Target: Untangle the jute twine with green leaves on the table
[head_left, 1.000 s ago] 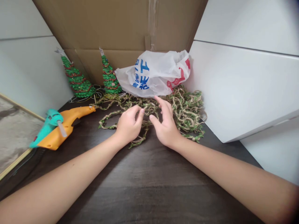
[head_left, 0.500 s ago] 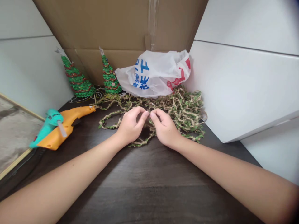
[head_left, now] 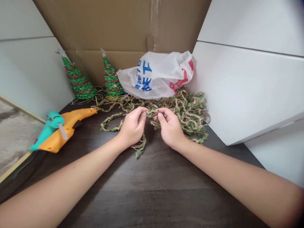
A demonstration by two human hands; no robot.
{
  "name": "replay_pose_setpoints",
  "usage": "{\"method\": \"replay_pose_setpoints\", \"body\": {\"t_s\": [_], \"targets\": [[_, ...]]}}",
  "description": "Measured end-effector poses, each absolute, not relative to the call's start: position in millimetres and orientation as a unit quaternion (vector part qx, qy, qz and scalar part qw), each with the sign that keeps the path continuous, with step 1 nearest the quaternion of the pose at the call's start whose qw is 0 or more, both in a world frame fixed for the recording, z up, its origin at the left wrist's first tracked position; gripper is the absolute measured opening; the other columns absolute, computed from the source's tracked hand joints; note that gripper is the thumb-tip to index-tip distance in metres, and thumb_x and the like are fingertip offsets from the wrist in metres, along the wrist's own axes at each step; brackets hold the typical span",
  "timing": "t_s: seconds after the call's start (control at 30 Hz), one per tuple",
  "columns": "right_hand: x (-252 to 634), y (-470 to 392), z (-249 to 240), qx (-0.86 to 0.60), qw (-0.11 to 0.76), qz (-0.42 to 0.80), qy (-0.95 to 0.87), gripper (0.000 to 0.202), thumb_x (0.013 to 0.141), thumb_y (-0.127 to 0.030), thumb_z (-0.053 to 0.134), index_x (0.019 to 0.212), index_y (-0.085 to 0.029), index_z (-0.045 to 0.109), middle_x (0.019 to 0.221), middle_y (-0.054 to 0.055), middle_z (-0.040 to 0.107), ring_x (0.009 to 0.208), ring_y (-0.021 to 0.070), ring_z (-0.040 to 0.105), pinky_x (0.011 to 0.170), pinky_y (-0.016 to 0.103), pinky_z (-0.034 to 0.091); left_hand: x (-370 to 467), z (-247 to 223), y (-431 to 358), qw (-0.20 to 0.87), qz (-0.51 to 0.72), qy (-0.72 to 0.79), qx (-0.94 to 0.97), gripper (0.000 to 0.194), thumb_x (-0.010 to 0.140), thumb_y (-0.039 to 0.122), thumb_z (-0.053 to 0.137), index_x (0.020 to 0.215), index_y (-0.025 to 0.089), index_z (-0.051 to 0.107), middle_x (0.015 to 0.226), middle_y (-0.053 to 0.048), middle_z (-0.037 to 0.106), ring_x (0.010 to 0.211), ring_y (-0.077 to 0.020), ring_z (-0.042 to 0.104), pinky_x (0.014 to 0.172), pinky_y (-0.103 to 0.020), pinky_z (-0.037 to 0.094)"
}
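A strand of leafy twine garland (head_left: 153,111) stretches between my two hands. My left hand (head_left: 134,124) pinches it between thumb and fingers, and my right hand (head_left: 171,126) pinches it a short way to the right. A leafy end (head_left: 140,148) of twine hangs or lies below my left hand. Just behind my hands, the rest of the garland lies in a tangled pile (head_left: 190,110), with a loop (head_left: 108,122) of it reaching out to the left.
Two small green Christmas trees (head_left: 79,80) stand at the back left. A white plastic bag (head_left: 161,74) rests behind the pile. The orange and teal glue gun (head_left: 59,126) lies on the left. White panels (head_left: 249,88) and cardboard (head_left: 114,25) enclose the dark table (head_left: 152,190).
My hands have moved slightly apart, so a short stretch of garland now shows between them. The leafy end below my left hand has shifted.
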State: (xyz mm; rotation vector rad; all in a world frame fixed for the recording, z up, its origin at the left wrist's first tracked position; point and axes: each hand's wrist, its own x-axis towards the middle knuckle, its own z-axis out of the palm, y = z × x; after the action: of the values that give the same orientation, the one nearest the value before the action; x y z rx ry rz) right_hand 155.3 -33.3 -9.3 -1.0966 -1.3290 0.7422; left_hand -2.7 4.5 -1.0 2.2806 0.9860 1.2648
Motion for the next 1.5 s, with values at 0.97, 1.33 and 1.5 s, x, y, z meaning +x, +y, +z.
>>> {"method": "replay_pose_setpoints", "body": {"t_s": [0.97, 1.33, 1.5], "targets": [[155.0, -34.5, -8.7, -0.429, 0.557, 0.379, -0.602, 0.023, 0.095, -0.040, 0.055, 0.086, -0.019, 0.060, 0.073, -0.002, 0.056, 0.066, 0.0106, 0.049, 0.064, 0.027, 0.042, -5.5, 4.1, -4.0, 0.262, 0.455, 0.209, 0.825, 0.024, 0.100, 0.028, 0.050, 0.103, 0.015, 0.070, 0.093, -0.005, 0.074, 0.082, -0.0134, 0.069, 0.077, -0.024, 0.053], [153.5, -37.1, -7.5, -0.473, 0.505, 0.285, -0.664, 0.017, 0.097, -0.027, 0.045, 0.098, -0.019, 0.060, 0.103, 0.007, 0.066, 0.096, 0.0192, 0.060, 0.088, 0.037, 0.049, -2.7, -3.1, 3.2, 0.139, 0.477, 0.307, 0.812, 0.019, 0.094, 0.026, 0.062, 0.102, 0.018, 0.077, 0.096, -0.006, 0.079, 0.078, -0.0169, 0.073, 0.071, -0.028, 0.055], [154.5, -33.8, -10.2, -0.476, 0.498, 0.289, -0.665, 0.017, 0.094, -0.024, 0.046, 0.083, -0.019, 0.058, 0.089, 0.005, 0.063, 0.087, 0.0184, 0.059, 0.084, 0.037, 0.049, -1.9, -4.2, 4.8, 0.169, 0.472, 0.297, 0.813, 0.017, 0.092, 0.024, 0.065, 0.100, 0.018, 0.078, 0.096, -0.006, 0.080, 0.083, -0.0170, 0.075, 0.076, -0.027, 0.058]]}}
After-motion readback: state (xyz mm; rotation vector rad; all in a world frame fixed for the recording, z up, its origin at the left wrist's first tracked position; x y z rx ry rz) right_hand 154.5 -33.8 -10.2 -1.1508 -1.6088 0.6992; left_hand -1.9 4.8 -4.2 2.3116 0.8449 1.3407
